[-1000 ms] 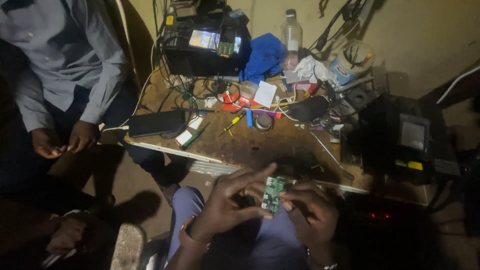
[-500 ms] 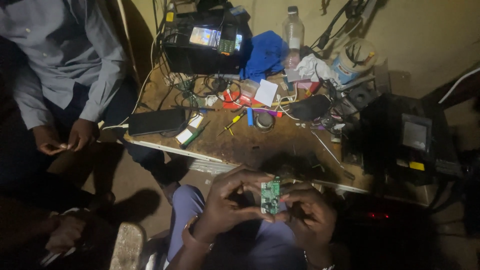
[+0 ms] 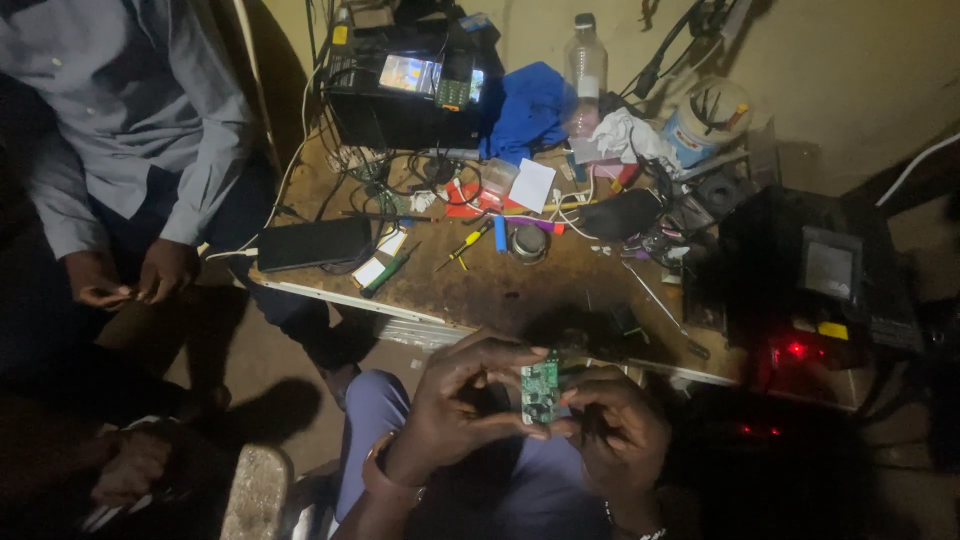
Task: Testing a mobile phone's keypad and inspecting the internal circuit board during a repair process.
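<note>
1. Head view, lower middle of the frame: a small green circuit board (image 3: 540,388) is held upright over the person's lap, just below the near edge of the workbench (image 3: 500,290).
2. Left hand (image 3: 455,425) grasps the board from the left, fingertips curled over its top and lower edge; right hand (image 3: 620,435) pinches its right side. Both hands are closed on it, neither lying flat.
3. As a judgement, the board is light and stiff, a thin rigid card with small parts on its face. It looks fragile there and would not take bending or pressure on the components.
4. Best taken by its bare edges between fingertips, as both hands seem to do now; the faces should stay untouched.
5. Upper middle of the frame: a cluttered bench carries a yellow-handled screwdriver (image 3: 463,246), a dark phone (image 3: 313,243), a clear plastic bottle (image 3: 585,70) and a blue cloth (image 3: 528,108).
6. Upper left: another person in a grey shirt (image 3: 140,110) sits with hands together, well apart from the board.
</note>
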